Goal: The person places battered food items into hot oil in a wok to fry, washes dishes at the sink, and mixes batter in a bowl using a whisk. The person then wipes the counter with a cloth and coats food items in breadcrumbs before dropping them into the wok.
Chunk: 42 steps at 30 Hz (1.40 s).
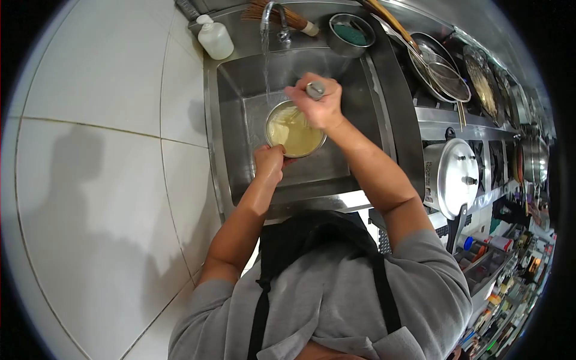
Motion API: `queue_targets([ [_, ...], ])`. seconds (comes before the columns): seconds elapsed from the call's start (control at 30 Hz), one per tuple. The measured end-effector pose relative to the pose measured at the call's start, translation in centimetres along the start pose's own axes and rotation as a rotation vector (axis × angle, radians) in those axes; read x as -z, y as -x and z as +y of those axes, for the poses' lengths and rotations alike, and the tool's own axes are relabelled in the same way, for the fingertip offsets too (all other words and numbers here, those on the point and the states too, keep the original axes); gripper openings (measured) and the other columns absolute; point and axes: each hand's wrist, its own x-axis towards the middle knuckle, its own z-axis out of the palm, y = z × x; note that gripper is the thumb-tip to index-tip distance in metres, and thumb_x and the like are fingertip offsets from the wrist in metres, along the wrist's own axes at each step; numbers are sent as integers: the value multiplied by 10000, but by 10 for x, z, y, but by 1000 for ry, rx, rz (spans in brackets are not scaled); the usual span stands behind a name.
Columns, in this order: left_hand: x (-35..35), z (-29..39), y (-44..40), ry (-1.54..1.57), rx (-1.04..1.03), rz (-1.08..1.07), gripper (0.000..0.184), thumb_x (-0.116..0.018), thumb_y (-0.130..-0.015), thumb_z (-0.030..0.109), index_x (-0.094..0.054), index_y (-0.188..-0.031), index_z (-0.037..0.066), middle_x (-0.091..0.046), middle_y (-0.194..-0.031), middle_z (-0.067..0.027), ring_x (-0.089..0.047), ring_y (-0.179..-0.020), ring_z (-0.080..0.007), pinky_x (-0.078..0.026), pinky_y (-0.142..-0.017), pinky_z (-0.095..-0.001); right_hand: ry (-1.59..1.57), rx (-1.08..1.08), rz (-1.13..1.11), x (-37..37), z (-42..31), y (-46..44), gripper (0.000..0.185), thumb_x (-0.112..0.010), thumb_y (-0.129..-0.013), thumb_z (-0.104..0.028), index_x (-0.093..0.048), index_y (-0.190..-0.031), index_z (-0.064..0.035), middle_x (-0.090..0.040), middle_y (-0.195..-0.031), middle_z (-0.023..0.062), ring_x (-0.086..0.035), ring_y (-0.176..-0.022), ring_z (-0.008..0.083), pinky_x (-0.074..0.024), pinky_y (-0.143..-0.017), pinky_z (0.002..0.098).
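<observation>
Over the sink, my left hand (270, 161) grips the near-left rim of a round metal bowl (324, 141). Inside it is a pale yellow, creamy mixture (298, 137). My right hand (318, 107) is closed around the thick metal handle of a whisk (315, 90), whose handle end points up toward me. Its thin wires reach down into the mixture and are partly hidden by my hand. Water runs from the curved faucet (273, 7) into the sink, just beyond the bowl.
The steel sink (240, 174) surrounds the bowl. A white pump bottle (215, 39), a straw brush (285, 15) and a metal container (350, 48) line its back edge. On the right, a pressure cooker (453, 180) and a strainer (449, 81) sit on the stove. White tiles (90, 78) wall the left.
</observation>
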Motion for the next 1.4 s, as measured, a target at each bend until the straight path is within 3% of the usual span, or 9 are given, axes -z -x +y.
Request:
queue_targets([
  [0.3,1,9,-3,-16,-11,-25,138,-517,-774,-86,-494,-894,-152,-602,-929,-261,-671,-738,-374,-629,-642,-474,-669,-582,38,13,-8,4,342,-534,-897,-12,-387,-591,-54,-395,-472,30,-378,-387,119,-300,-381,293],
  [0.47,-2,6,12,-16,-50,-32,138,-512,-776,-89,-502,-896,-156,-606,-940,-262,-675,-766,-368,-630,-647,-467,-530,-626,-87,22,-8,-8,294,-563,-874,-25,-441,-608,-53,-434,-490,27,-401,-385,128,-321,-384,297],
  [0.6,-10,-3,10,-15,-94,-38,151,-509,-786,-69,-526,-911,-151,-619,-910,-229,-678,-733,-343,-629,-633,-443,-30,-73,-396,-9,-12,3,324,-707,-774,-234,-496,-661,-15,-543,-571,109,-542,-482,220,-436,-468,383],
  [0.73,4,-5,-18,211,-186,-181,169,-503,-797,-56,-531,-932,-155,-623,-904,-225,-677,-717,-340,-626,-613,-434,74,426,-505,-34,-23,37,281,-695,-763,-175,-489,-613,-56,-559,-599,106,-554,-522,320,-430,-449,388],
  [0.87,28,4,-32,85,-260,-267,197,-508,-813,-41,-510,-961,-172,-622,-926,-239,-676,-744,-350,-624,-618,-440,-123,553,-344,-44,-27,54,242,-722,-722,-113,-513,-613,-60,-559,-601,94,-550,-497,271,-413,-434,364],
  [1.03,23,29,-32,58,-158,-118,189,-503,-807,-45,-502,-952,-166,-614,-928,-253,-673,-732,-361,-625,-617,-438,-315,-45,46,-12,-15,46,168,-678,-776,-37,-567,-651,-26,-547,-578,34,-482,-494,92,-363,-449,271],
  [1.13,20,36,-20,141,-36,12,131,-488,-788,-64,-491,-890,-147,-600,-919,-271,-670,-726,-381,-627,-621,-446,-438,-413,159,12,-20,6,302,-478,-887,15,-369,-611,-41,-461,-518,74,-400,-422,127,-342,-408,310],
  [1.2,15,33,-16,77,-118,27,113,-484,-792,-63,-485,-878,-137,-597,-916,-259,-669,-737,-373,-629,-629,-453,-598,-490,208,16,-6,-13,315,-614,-863,-30,-465,-586,-46,-500,-514,14,-460,-451,78,-331,-399,266],
  [1.4,-10,30,-19,114,-39,105,79,-507,-792,-57,-516,-867,-81,-595,-869,-210,-657,-724,-313,-626,-630,-439,97,292,-49,-23,0,-14,193,-706,-695,-6,-533,-620,-46,-514,-523,54,-493,-441,144,-372,-428,292],
])
